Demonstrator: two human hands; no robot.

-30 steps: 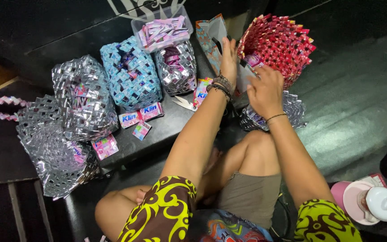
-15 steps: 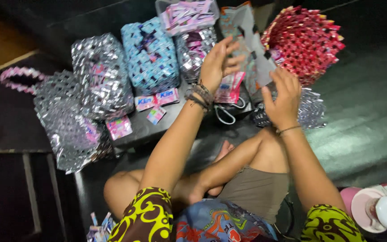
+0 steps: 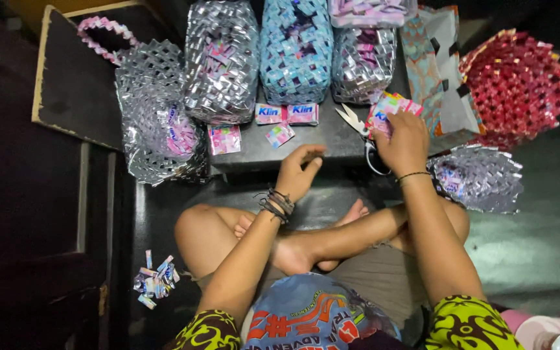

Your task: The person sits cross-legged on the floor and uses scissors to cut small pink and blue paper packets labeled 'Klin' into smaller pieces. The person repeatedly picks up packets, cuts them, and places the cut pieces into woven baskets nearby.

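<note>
My right hand (image 3: 402, 139) rests on a pink foil wrapper (image 3: 393, 107) at the edge of a low dark table (image 3: 322, 139), beside a pair of scissors (image 3: 358, 126). Whether it grips the wrapper or only presses on it is hard to tell. My left hand (image 3: 298, 172) hovers at the table's front edge with its fingers loosely curled and nothing in them. A flat woven panel of wrappers (image 3: 435, 71) lies to the right on the table.
Woven foil baskets stand along the table: silver (image 3: 221, 61), blue (image 3: 295, 48), small silver (image 3: 363, 61), red (image 3: 516, 87). Another silver basket (image 3: 157, 126) and a silver piece (image 3: 478, 176) sit at the sides. Small folded wrappers (image 3: 286, 115) lie on the table, scraps (image 3: 155, 282) on the floor.
Both hands came down from holding the woven panel up. The panel now lies on the table at the right. My right hand has dropped onto the pink wrapper; my left hand is free.
</note>
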